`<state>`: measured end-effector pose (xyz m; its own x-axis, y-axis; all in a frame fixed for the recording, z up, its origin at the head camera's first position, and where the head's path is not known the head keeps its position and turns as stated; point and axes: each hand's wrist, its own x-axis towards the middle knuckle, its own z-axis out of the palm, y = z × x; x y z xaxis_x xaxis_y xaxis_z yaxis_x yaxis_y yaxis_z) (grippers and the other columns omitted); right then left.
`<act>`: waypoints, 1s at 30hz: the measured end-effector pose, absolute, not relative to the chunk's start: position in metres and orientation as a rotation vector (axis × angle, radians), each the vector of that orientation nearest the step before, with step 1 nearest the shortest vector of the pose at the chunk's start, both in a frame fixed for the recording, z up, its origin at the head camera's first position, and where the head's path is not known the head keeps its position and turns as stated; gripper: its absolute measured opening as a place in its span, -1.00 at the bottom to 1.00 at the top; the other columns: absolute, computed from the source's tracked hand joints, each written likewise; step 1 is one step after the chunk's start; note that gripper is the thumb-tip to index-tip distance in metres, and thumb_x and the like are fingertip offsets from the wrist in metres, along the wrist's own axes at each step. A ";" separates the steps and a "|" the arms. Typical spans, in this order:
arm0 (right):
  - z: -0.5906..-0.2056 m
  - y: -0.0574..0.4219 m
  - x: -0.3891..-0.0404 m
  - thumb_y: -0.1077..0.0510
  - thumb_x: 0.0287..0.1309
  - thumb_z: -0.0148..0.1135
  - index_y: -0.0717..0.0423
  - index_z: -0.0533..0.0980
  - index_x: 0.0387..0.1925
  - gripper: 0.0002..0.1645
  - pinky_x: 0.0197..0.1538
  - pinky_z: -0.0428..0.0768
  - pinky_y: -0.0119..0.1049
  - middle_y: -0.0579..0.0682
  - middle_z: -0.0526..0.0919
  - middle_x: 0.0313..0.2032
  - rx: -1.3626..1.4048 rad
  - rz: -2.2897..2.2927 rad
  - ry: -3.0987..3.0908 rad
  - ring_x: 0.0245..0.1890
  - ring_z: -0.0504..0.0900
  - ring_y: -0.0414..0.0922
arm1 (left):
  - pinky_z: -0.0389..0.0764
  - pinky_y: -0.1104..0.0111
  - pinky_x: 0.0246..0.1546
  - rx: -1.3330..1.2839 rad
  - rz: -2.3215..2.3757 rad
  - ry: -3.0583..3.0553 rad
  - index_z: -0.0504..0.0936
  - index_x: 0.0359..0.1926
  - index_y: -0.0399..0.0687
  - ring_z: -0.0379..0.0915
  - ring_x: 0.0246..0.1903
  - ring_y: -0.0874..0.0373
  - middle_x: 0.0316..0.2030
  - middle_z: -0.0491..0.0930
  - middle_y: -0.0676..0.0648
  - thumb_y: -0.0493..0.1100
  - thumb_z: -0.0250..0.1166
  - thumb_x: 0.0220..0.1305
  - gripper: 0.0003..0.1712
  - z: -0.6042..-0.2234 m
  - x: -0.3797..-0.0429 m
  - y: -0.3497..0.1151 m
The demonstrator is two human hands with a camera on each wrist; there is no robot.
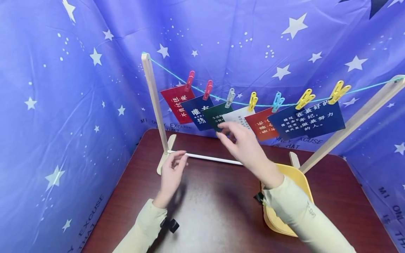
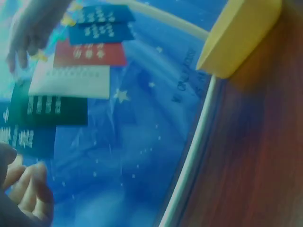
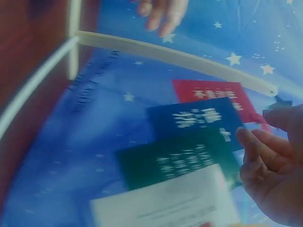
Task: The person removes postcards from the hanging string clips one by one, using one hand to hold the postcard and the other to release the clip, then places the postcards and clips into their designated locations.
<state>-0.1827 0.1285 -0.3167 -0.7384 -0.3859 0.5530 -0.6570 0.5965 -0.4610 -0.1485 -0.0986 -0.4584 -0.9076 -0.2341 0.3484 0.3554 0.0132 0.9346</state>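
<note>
Several printed cards hang by clothespins from a green cord (image 1: 172, 73). My right hand (image 1: 245, 146), loosely bent, is in front of the green card (image 1: 211, 114) and the white card (image 1: 242, 116), with nothing between its fingers. Lower left, my left hand (image 1: 172, 172) is empty, its fingers relaxed, in front of a white rod (image 1: 215, 159). A grey clothespin (image 1: 230, 98) holds the green card and a yellow clothespin (image 1: 252, 102) the white one. In the right wrist view, the right fingers (image 3: 253, 151) are beside the edges of the blue card (image 3: 165, 120) and green card; contact cannot be told.
Wooden posts (image 1: 155, 105) hold the cord at both sides. A yellow bin (image 1: 300, 177) stands on the dark table (image 1: 209, 211), partly behind the right forearm. To the left hangs a red card (image 1: 174, 105); to the right, an orange-red card (image 1: 262, 126) and overlapping blue cards (image 1: 332, 123).
</note>
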 end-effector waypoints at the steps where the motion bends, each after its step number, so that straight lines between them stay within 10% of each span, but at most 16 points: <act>1: -0.308 0.126 -0.186 0.19 0.33 0.40 0.19 0.63 0.09 -0.66 -0.27 0.60 -0.15 0.05 0.76 -0.18 0.855 0.922 -2.428 -0.35 0.58 -0.09 | 0.59 0.54 -0.41 -0.122 -1.966 -1.866 0.65 0.05 -0.44 0.66 -0.37 0.28 -0.25 0.71 -0.29 -0.38 0.30 0.43 -0.76 -0.458 -0.155 -0.100; 17: -0.195 0.076 -0.236 0.11 0.44 0.31 0.19 0.59 0.16 -0.63 -0.28 0.54 -0.25 0.09 0.76 -0.15 0.989 0.772 -2.470 -0.41 0.58 -0.06 | 0.53 0.54 -0.59 -0.025 -2.135 -1.600 0.60 0.18 -0.48 0.70 -0.49 0.30 -0.02 0.74 -0.33 -0.32 0.29 0.47 -0.64 -0.439 -0.223 -0.124; 25: -0.170 0.061 -0.269 -0.03 0.43 0.31 0.14 0.49 0.34 -0.42 0.31 0.47 -0.10 0.12 0.66 0.16 0.936 0.787 -2.711 0.16 0.55 0.03 | 0.52 0.55 -0.58 -0.046 -2.172 -1.549 0.60 0.18 -0.49 0.69 -0.52 0.29 0.05 0.67 -0.43 -0.36 0.28 0.46 -0.65 -0.426 -0.237 -0.125; 30: -0.172 0.059 -0.277 -0.10 0.39 0.35 0.08 0.47 0.37 -0.35 0.41 0.43 -0.09 0.03 0.66 0.20 0.827 0.964 -2.861 0.13 0.64 -0.04 | 0.53 0.53 -0.57 -0.040 -2.182 -1.560 0.62 0.19 -0.43 0.68 -0.53 0.28 -0.05 0.69 -0.43 -0.37 0.28 0.46 -0.66 -0.421 -0.243 -0.123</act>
<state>-0.2771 0.0588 -0.1719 -0.8602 -0.4795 0.1734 -0.4867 0.6706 -0.5599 -0.2429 -0.1227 -0.4207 -0.8961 -0.3437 0.2810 0.3770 -0.2548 0.8905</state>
